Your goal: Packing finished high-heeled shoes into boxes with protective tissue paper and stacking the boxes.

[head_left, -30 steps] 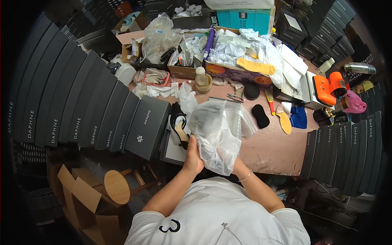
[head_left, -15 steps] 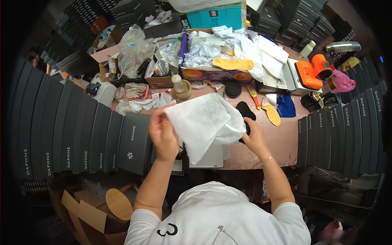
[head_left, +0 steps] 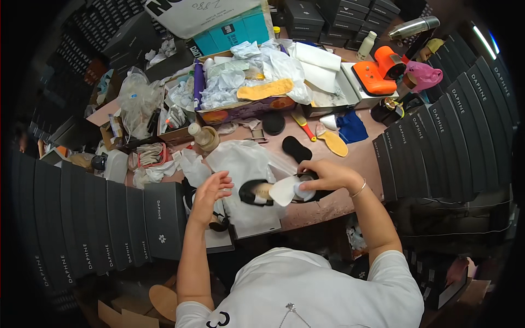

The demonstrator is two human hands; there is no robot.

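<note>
I take the open dark shoe box with white tissue paper (head_left: 246, 180) as my landmark, sitting at the near edge of the pinkish worktable (head_left: 355, 158). My right hand (head_left: 322, 175) is just right of the box, fingers pinched on a pale rounded insole-like piece (head_left: 285, 190) that hangs over the black shoe with the tan lining (head_left: 257, 192) lying in the tissue. The shoe's long axis runs roughly left to right, its opening toward my left hand (head_left: 210, 188). That hand hovers at the box's left side, fingers spread and holding nothing, close to the loose tissue.

I judge the right hand is the nearer one to the shoe, almost touching it; the left is a little apart.

Room is tight: stacked black shoe boxes (head_left: 109, 218) wall the left of the landmark, another row of black boxes (head_left: 448, 142) well to its right, and a black oval insole (head_left: 297, 148) lies just beyond it. The table edge runs directly below the box.
</note>
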